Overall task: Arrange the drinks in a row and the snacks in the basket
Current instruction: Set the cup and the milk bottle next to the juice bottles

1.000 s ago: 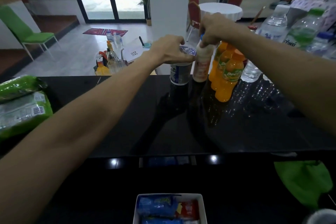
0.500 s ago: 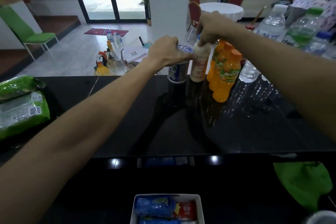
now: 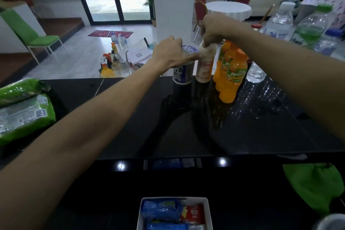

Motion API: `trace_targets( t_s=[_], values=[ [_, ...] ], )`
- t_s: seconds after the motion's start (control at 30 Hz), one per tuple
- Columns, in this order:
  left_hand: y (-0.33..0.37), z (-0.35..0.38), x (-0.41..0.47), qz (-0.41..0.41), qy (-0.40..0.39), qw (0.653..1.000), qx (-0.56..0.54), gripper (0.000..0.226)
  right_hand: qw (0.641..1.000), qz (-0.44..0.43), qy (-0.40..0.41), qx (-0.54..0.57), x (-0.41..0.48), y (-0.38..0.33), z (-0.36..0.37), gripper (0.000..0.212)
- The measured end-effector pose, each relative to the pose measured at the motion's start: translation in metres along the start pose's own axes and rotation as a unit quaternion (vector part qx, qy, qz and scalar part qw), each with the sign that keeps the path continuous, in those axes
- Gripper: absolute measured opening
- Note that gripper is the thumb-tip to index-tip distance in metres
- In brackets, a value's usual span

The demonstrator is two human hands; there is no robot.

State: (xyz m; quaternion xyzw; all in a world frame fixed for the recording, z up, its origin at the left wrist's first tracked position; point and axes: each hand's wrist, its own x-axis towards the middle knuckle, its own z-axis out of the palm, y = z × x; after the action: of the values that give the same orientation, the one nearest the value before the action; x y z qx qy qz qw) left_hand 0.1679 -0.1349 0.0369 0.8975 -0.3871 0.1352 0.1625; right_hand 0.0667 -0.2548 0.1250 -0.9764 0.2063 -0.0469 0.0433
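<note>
Both forearms are bare from the elbow down, with no sleeve showing on either; the left hand (image 3: 170,54) wears no glove, ring or watch; the right hand (image 3: 214,28) is likewise ungloved, its wrist without band or bracelet.

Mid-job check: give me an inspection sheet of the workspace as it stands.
Surface: glossy black counter, reflective.
Job's things: blue-white cup, cream bottle and orange bottles upright in a row; white basket holds blue snack packs.
Clutter: green packs at left; water bottles far right; green cloth.
Grippers: left hand on the cup's top; right hand grips the cream bottle's cap.
Cables: nothing seen.
Surroundings: green chair, white round table.
</note>
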Motion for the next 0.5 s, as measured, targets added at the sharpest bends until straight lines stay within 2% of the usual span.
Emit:
trace_targets(
  t_s=[0.17, 0.37, 0.5],
  values=[
    [-0.003, -0.003, -0.004, 0.008, -0.017, 1.0, 0.004, 0.104, 1.0, -0.02, 0.008, -0.022, -0.007, -0.003, -0.001, 0.059],
    [-0.004, -0.006, -0.005, 0.024, -0.034, 0.999, -0.013, 0.096, 0.998, -0.025, 0.038, -0.047, -0.014, -0.003, 0.001, 0.043],
    [-0.004, -0.006, -0.003, 0.02, -0.052, 0.998, -0.022, 0.093, 0.997, -0.033, 0.052, -0.048, -0.014, 0.0, 0.005, 0.042]
  ],
)
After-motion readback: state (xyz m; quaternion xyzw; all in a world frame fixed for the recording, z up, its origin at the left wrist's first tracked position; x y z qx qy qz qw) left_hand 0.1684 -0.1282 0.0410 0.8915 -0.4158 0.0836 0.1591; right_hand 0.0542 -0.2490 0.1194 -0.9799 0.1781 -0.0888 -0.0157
